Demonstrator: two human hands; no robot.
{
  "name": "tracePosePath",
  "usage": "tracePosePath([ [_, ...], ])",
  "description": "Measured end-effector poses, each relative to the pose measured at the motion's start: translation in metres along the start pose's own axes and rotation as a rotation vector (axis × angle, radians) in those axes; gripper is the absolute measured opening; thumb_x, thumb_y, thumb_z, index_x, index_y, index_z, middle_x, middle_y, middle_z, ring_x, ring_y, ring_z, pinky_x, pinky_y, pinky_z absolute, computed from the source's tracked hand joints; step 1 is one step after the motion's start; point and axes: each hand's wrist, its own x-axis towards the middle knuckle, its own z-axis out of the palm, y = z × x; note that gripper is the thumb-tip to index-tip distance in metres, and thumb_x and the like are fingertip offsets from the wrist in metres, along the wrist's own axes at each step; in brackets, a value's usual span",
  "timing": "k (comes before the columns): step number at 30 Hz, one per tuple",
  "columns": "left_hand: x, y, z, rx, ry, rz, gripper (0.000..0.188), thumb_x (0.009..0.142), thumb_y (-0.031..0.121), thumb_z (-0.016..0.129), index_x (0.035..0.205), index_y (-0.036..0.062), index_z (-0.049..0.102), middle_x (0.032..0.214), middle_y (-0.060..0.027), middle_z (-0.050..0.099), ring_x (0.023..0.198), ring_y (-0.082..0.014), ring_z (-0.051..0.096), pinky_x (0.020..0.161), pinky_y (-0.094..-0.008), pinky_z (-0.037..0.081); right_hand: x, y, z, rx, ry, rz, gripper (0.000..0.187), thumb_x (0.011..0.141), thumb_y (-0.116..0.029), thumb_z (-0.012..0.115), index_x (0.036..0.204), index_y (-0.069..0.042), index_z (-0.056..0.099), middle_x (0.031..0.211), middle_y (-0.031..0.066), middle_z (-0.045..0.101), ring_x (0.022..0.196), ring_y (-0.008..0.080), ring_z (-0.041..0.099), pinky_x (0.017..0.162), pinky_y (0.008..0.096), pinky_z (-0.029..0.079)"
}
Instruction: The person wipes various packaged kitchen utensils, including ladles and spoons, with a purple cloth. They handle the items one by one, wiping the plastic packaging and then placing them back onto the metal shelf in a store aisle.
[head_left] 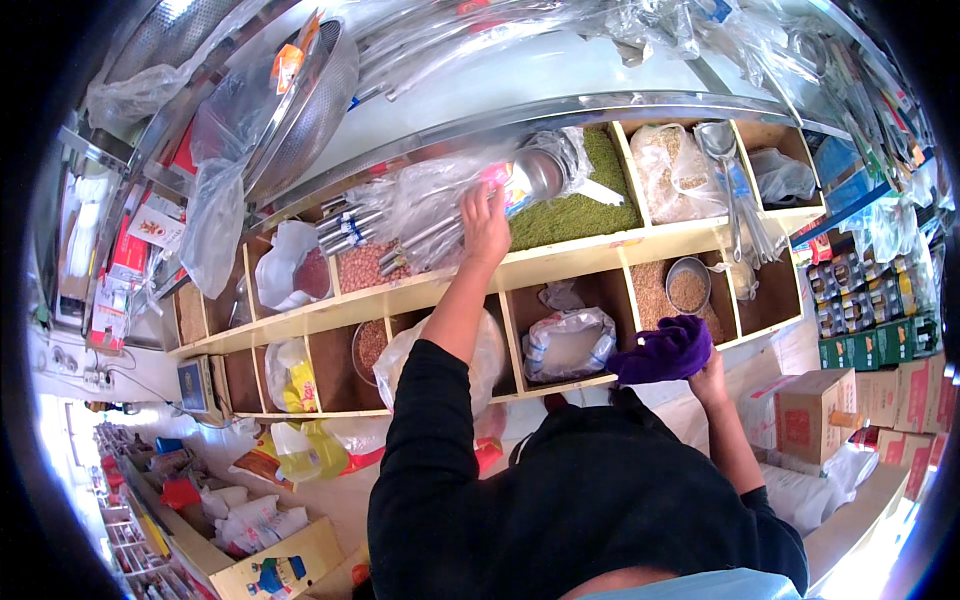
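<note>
My left hand [486, 226] reaches to the upper row of a wooden divided bin [560, 257]. Its fingers are stretched out against a bundle of plastic-wrapped steel utensils [425, 215], beside a pink label. Long metal handles stick out of the bundle to the left, and a round steel bowl-shaped end [541, 174] shows at its right, over green beans [592, 200]. In my right hand [709, 378], a bunched purple cloth [662, 352] is gripped at the front edge of the lower row. The cloth hides some of the fingers.
A steel bowl [689, 285] sits in grain, and a large metal scoop [716, 143] lies at the upper right. A clear bag [570, 343] fills a lower compartment. Overhead, a perforated steel strainer [315, 110] hangs at the left. Cardboard boxes [812, 415] stand at the right.
</note>
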Motion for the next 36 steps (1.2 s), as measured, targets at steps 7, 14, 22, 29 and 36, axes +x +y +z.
tracePosePath([
  [7,-0.019,0.009,-0.016,-0.016,-0.055,0.017,0.047,0.072,0.001,0.055,0.119,0.0009,0.052,0.129,-0.0219,0.040,0.124,-0.0401,0.035,0.107,-0.0570,0.024,0.003,-0.002,-0.001,-0.025,0.025,-0.050,0.037,0.083,-0.005,0.059,0.119,0.000,0.054,0.117,0.0121,0.062,0.109,0.0216,0.058,0.095,0.0323,0.042],
  [14,-0.046,0.131,-0.044,-0.591,-0.269,-0.078,0.037,0.092,0.019,0.051,0.122,-0.0016,0.049,0.132,-0.0242,0.040,0.121,-0.0417,0.040,0.103,-0.0459,0.033,-0.004,-0.005,-0.017,0.143,0.063,-0.122,0.054,0.087,-0.026,0.052,0.131,0.002,0.039,0.126,0.0152,0.050,0.120,0.0267,0.045,0.105,0.0376,0.032],
  [22,-0.056,0.327,-0.045,-1.344,-0.632,-0.640,0.055,0.100,0.044,0.031,0.136,0.0034,0.040,0.133,-0.0122,0.046,0.123,-0.0187,0.044,0.104,-0.0325,0.033,0.016,-0.014,0.015,0.383,0.155,-0.153,0.071,0.093,-0.039,0.044,0.141,0.008,0.019,0.141,0.0215,0.033,0.132,0.0295,0.031,0.111,0.0386,0.019],
  [29,0.003,0.406,-0.063,-1.884,-0.609,-0.702,0.052,0.100,0.040,0.036,0.135,0.0011,0.039,0.133,-0.0051,0.044,0.121,-0.0136,0.042,0.105,-0.0297,0.031,0.048,-0.004,-0.059,0.577,0.414,-0.155,0.048,0.099,-0.029,0.039,0.134,0.004,0.035,0.127,0.0153,0.048,0.118,0.0223,0.046,0.102,0.0326,0.034],
  [36,0.176,0.447,-0.089,-1.430,-0.587,-0.117,0.048,0.088,0.011,0.062,0.130,-0.0007,0.040,0.111,-0.0080,0.052,0.102,-0.0150,0.052,0.087,-0.0298,0.045,0.088,0.070,-0.213,1.645,0.176,0.268,0.049,0.094,-0.043,0.040,0.121,-0.004,0.053,0.117,0.0152,0.059,0.109,0.0303,0.056,0.100,0.0436,0.040],
])
